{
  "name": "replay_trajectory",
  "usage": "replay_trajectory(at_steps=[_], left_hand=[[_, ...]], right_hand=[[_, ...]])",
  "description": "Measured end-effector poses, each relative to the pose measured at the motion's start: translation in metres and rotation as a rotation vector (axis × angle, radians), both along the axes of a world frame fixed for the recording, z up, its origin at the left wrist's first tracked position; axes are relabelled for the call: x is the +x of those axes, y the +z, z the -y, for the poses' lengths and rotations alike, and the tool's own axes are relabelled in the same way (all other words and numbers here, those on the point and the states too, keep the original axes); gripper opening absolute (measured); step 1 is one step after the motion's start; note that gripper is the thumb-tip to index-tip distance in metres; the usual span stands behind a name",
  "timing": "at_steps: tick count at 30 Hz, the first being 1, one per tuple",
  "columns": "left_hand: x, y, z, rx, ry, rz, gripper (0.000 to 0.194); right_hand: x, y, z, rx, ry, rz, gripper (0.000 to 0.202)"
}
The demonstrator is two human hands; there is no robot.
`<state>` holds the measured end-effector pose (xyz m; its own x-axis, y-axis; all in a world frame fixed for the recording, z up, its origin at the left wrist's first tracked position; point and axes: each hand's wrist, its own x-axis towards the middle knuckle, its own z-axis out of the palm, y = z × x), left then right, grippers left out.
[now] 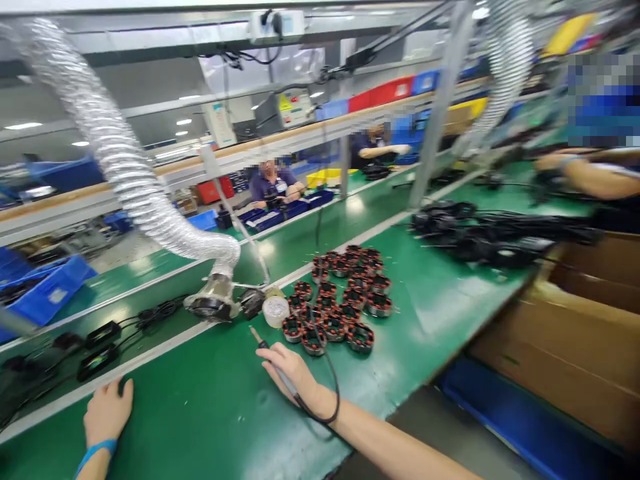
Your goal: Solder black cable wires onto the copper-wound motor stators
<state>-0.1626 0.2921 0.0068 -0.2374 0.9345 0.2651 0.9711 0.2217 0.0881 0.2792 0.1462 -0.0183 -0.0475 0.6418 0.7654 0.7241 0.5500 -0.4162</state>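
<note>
In the head view my right hand grips a soldering iron, its tip pointing up and left over the green bench. The iron's black cord loops around by my wrist. Just beyond lie several motor stators with copper-coloured windings, grouped on the mat. A round pale roll or tin sits left of them, near the iron's tip. My left hand, with a blue wristband, rests flat on the bench at the left, thumb apart and holding nothing.
A silver extraction duct comes down to a hood at the bench's back rail. Black cables are heaped at the right, with a cardboard box below. Co-workers sit across the line, and another person's arm reaches in at right.
</note>
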Motion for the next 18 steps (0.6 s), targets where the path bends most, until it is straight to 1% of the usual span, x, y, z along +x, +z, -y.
replay_trajectory(at_steps=[3, 4, 6, 8, 10, 11, 13, 15, 18], left_hand=[[0.024, 0.013, 0.021, 0.046, -0.093, -0.047, 0.051], [0.028, 0.014, 0.024, 0.057, -0.091, -0.056, 0.049], [0.028, 0.01, 0.028, 0.067, -0.066, -0.066, 0.045], [0.02, 0.001, 0.032, 0.07, -0.071, -0.074, 0.044], [0.008, -0.008, 0.041, 0.07, -0.11, -0.078, 0.041], [0.001, -0.009, 0.047, 0.071, -0.131, -0.079, 0.039], [-0.018, -0.006, 0.061, 0.086, -0.144, -0.083, 0.035], [-0.044, 0.007, 0.074, 0.126, -0.099, -0.09, 0.036], [-0.095, 0.033, 0.091, 0.217, 0.042, -0.098, 0.043]], right_hand=[[0.001, 0.0, 0.002, -0.008, 0.008, -0.061, 0.026], [0.001, 0.0, 0.002, -0.011, 0.017, -0.087, 0.026], [0.001, 0.001, 0.0, -0.014, 0.054, -0.088, 0.027], [0.001, 0.002, -0.001, -0.008, 0.067, -0.076, 0.027], [0.001, 0.001, -0.001, -0.017, 0.063, -0.045, 0.027], [0.002, 0.001, 0.0, -0.017, 0.062, -0.028, 0.027], [0.001, -0.002, 0.0, 0.002, 0.05, -0.001, 0.028], [0.001, -0.006, -0.001, 0.025, 0.035, 0.022, 0.029], [-0.001, -0.01, -0.004, 0.024, 0.014, 0.061, 0.03]])
